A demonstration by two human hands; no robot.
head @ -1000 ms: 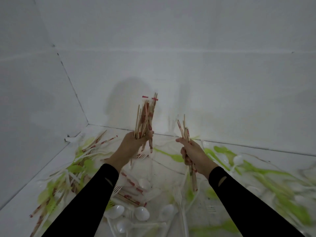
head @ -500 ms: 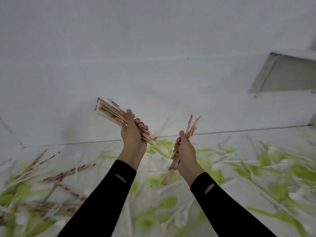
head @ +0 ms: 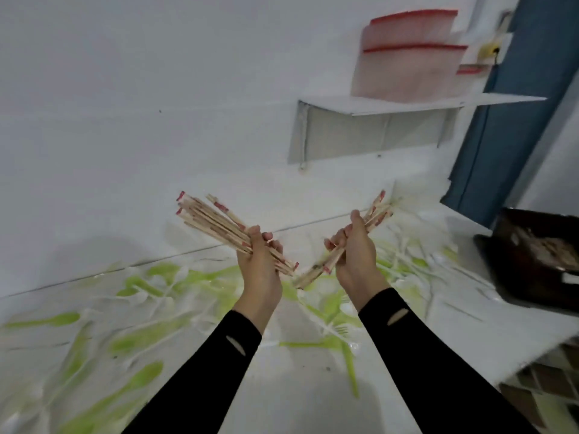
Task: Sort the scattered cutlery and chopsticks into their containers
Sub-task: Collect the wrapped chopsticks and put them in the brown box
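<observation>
Left hand (head: 258, 264) grips a chopstick bundle (head: 216, 222); right hand (head: 355, 255) clutches a smaller chopstick bunch (head: 374, 214). Green and white cutlery (head: 329, 303) scattered on desk (head: 297, 386) beneath both hands. Dark container (head: 532, 255) right of right hand.

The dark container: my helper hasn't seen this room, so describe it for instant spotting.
Find the blue panel at far right. Just below it, at the white counter's right end, sits the dark container. Its neighbours are green and white cutlery; it alone is black.

big chopstick bundle (head: 216, 225): red-tipped, slanting up-left in left hand (head: 260, 270) | small chopstick bundle (head: 377, 213): slanting up-right in right hand (head: 357, 256) | plastic cutlery (head: 141, 336): green, white, strewn on tabletop (head: 297, 386)
</observation>
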